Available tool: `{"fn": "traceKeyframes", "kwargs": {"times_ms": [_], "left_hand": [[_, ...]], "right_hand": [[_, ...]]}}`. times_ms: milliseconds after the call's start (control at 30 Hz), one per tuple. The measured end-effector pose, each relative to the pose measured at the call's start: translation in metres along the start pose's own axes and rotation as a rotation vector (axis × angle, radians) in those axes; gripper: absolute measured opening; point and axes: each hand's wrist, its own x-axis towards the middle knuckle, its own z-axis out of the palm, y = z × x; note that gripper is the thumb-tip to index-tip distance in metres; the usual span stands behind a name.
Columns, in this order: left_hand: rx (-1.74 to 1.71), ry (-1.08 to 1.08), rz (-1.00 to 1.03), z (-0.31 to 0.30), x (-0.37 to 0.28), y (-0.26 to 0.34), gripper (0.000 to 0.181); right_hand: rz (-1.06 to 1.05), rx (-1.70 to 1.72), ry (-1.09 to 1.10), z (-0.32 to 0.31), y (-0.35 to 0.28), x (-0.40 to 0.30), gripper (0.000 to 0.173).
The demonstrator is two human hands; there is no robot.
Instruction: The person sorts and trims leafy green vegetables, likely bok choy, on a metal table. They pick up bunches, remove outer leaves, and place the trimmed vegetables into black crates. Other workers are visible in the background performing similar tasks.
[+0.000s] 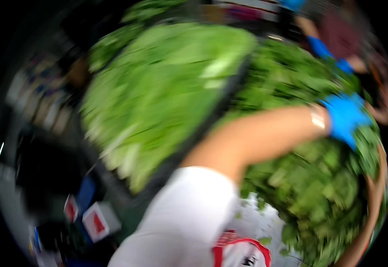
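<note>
My left hand, in a blue glove, reaches far to the right over heaped leafy greens. Its fingers look spread and touch a dark green leafy bunch; blur hides whether they grip it. Below, at the right rim, my right hand looks bare and supports this bunch from the outer side, its fingers partly hidden by leaves. A black crate full of pale green, white-stemmed leaf vegetables stands left of my left forearm.
At the upper right a co-worker's blue-gloved hands and blue sleeve cuff are near more greens. White boxes with red marks stand at the lower left. A pale surface with leaf scraps shows near my apron.
</note>
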Motion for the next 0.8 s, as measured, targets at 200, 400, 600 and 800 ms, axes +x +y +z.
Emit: {"fn": "traceKeyframes", "kwargs": {"times_ms": [200, 400, 600, 800], "left_hand": [[-0.053, -0.135, -0.019, 0.001, 0.004, 0.006, 0.088], [0.053, -0.23, -0.063, 0.005, 0.013, 0.022, 0.078], [-0.063, 0.036, 0.03, 0.007, 0.023, -0.002, 0.061], [-0.108, 0.177, 0.231, -0.031, 0.052, 0.01, 0.043]], "right_hand": [[0.063, -0.302, -0.024, -0.016, -0.033, 0.005, 0.084], [0.106, -0.353, 0.034, -0.012, -0.037, 0.0, 0.067], [0.061, -0.1, 0.238, -0.022, -0.03, 0.024, 0.049], [0.149, 0.071, 0.295, -0.043, -0.037, 0.045, 0.046]]}}
